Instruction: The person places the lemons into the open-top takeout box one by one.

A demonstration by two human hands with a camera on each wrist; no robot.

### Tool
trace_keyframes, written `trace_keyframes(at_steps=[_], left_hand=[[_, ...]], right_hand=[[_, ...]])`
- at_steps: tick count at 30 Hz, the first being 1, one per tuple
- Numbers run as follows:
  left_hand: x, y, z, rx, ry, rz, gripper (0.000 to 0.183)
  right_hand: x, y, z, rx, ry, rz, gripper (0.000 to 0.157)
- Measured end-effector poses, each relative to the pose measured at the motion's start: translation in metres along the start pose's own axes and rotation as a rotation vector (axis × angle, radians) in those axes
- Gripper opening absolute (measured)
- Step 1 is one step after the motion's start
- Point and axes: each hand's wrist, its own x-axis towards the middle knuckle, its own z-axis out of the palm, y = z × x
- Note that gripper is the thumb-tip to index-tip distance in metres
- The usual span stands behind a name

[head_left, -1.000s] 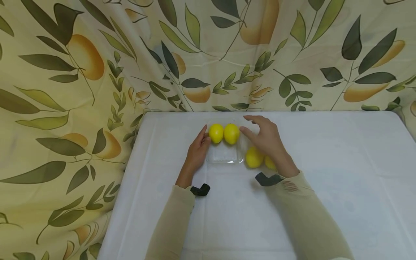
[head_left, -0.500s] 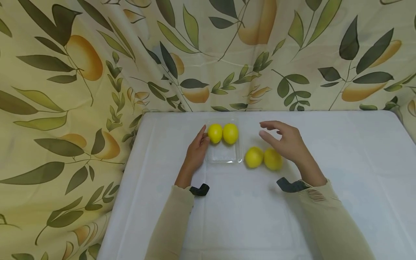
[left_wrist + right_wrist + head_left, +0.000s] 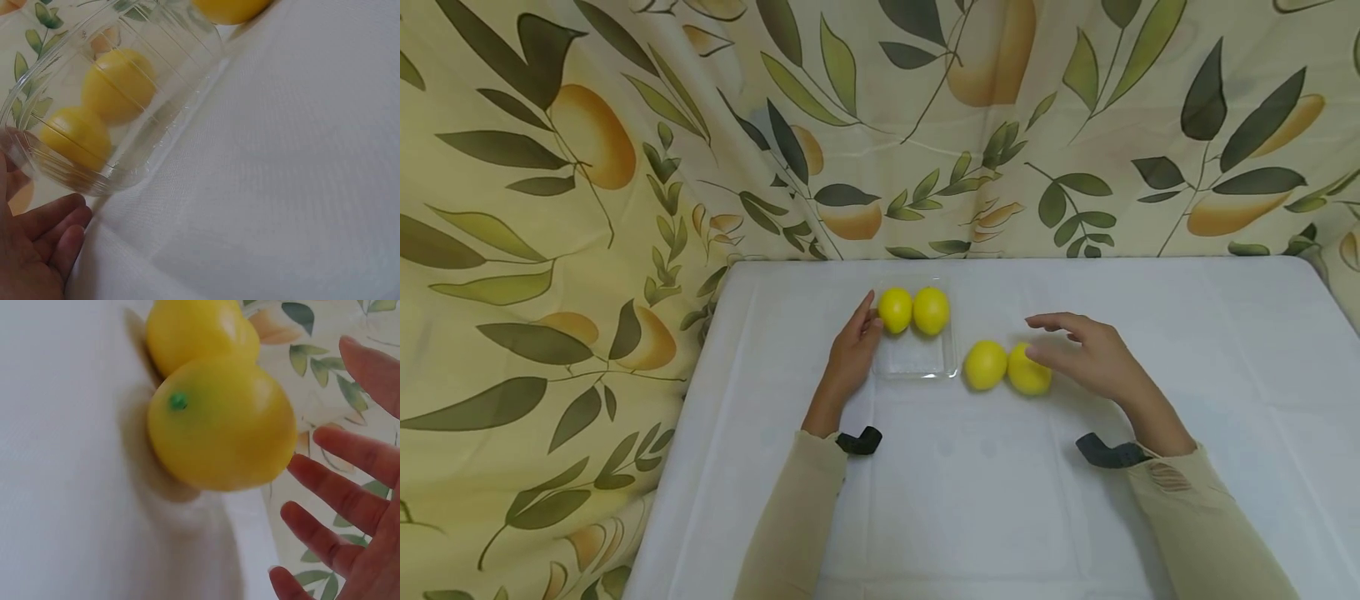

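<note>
A clear plastic container (image 3: pixel 917 360) stands on the table with two yellow lemons, a left lemon (image 3: pixel 895 311) and a right lemon (image 3: pixel 931 312), side by side in its far half. My left hand (image 3: pixel 852 350) rests along the container's left side, its fingers relaxed at the wall; the left wrist view shows the fingers (image 3: pixel 53 225) beside the container's end. Two more lemons, a nearer-left one (image 3: pixel 985 365) and a right one (image 3: pixel 1028 371), lie on the cloth right of the container. My right hand (image 3: pixel 1093 354) hovers with spread fingers beside the right one, holding nothing.
A white cloth (image 3: pixel 955 500) covers the table. Behind and to the left hangs a curtain (image 3: pixel 850 150) printed with leaves and fruit. Dark bands with a black piece (image 3: pixel 860 441) sit at both wrists.
My right hand has moved away from the container, right and toward me, to beside the loose lemons, uncovering the right one. The left hand and container stay put.
</note>
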Motion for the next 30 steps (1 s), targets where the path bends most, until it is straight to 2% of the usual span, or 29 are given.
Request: trace_keyframes(at_steps=[6,17,22,30], left_hand=[[0.000,-0.001,0.000,0.011,0.001,-0.002,0.050],[-0.002,0.003,0.000,0.015,0.009,0.025,0.052],[-0.001,0.004,-0.001,0.014,0.003,0.028,0.051],[0.000,0.002,-0.001,0.014,0.001,0.019,0.051]], right_hand=[[-0.006,0.014,0.003,-0.088,-0.056,-0.023,0.060],[-0.013,0.024,0.010,-0.133,-0.128,-0.028,0.080],[-0.015,0.025,0.014,-0.173,-0.121,-0.051,0.083],[-0.017,0.021,0.015,-0.208,-0.104,-0.016,0.084]])
